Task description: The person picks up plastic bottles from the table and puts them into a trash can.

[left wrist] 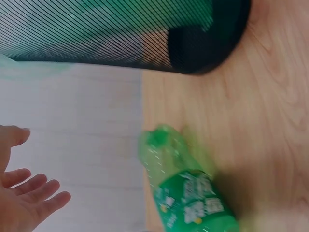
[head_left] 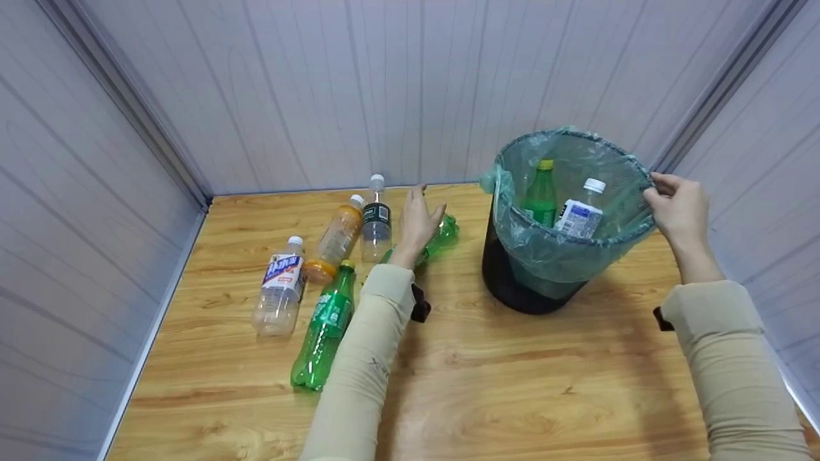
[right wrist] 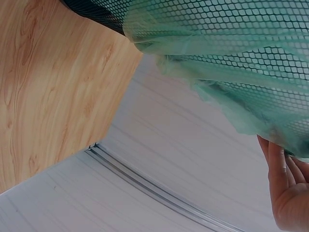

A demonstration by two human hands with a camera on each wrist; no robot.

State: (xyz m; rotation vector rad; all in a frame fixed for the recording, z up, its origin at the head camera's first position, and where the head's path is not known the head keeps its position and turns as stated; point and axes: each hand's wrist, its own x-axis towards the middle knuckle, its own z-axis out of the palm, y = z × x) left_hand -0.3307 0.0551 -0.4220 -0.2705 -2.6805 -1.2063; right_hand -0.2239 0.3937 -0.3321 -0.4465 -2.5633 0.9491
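My left hand (head_left: 416, 224) hovers over a lying green soda bottle (head_left: 443, 235), fingers spread and holding nothing; the hand and sleeve hide part of that bottle. In the left wrist view the hand (left wrist: 29, 195) stays apart from the green bottle (left wrist: 193, 200). My right hand (head_left: 682, 208) pinches the right rim of a black mesh trash bin (head_left: 512, 282) lined with a thin green bag (head_left: 544, 253). Inside the bin, a green bottle with a yellow cap (head_left: 541, 192) and a white-capped bottle with a white-blue label (head_left: 582, 214) lean upright.
Left of my left arm lie a clear bottle with dark label (head_left: 377, 224), an orange-ended bottle (head_left: 337, 237), a clear bottle with white label (head_left: 280, 291) and another green bottle (head_left: 325, 330). Pale panel walls (head_left: 410, 89) enclose the wooden surface (head_left: 500, 397) at back and sides.
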